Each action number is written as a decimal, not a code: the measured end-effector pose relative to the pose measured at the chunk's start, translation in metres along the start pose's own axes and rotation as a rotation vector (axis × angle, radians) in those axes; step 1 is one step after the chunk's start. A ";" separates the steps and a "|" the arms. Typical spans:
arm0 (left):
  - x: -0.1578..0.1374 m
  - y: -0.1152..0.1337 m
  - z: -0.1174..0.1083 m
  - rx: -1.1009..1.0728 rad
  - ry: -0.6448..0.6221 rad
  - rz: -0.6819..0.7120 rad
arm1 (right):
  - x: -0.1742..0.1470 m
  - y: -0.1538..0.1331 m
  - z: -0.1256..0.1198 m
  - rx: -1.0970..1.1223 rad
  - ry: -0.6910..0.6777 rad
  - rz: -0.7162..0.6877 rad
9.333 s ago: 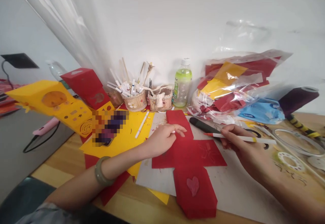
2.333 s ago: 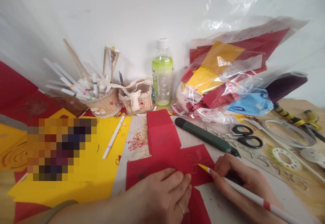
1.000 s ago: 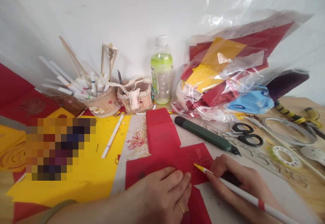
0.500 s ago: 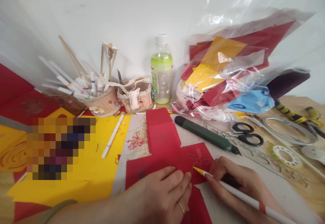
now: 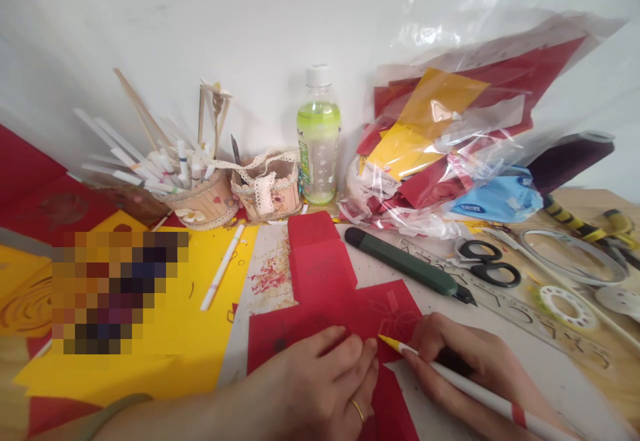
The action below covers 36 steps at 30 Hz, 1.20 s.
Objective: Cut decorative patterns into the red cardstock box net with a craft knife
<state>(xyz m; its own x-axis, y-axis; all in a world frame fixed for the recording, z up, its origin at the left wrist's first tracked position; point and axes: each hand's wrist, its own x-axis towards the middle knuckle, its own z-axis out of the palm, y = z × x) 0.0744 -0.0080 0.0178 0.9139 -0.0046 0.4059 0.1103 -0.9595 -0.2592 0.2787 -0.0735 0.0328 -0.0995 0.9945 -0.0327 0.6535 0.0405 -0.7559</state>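
Observation:
My right hand pinches a white marker pen with a yellow cone and a red band. Its tip touches or hovers just over a red paper piece, at the lower left of a faint flower outline. My left hand, with a ring on one finger, lies on the same red paper and presses it down, fingers close together. The paper has several flaps and rests on a stained white sheet. Part of it is hidden under my left hand.
Right of the paper lie a dark green craft knife, scissors and a clear stencil ruler. Behind stand a bottle, pen baskets and a plastic bag of paper scraps. Yellow paper with another white pen lies left.
The marker tip has shifted slightly down and left on the red paper, and more of the flower outline shows. My left hand has stayed in place.

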 end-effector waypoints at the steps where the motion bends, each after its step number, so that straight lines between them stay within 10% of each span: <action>1: 0.000 0.000 0.000 -0.006 -0.004 -0.002 | 0.000 0.000 0.000 -0.004 0.006 0.002; 36: 0.000 0.001 -0.004 -0.028 -0.020 -0.004 | -0.002 0.002 0.001 0.019 0.086 0.021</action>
<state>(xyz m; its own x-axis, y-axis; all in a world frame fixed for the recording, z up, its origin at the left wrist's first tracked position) 0.0727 -0.0097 0.0215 0.9210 0.0047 0.3895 0.1035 -0.9669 -0.2331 0.2793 -0.0757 0.0304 -0.0202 0.9998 0.0068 0.6407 0.0182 -0.7676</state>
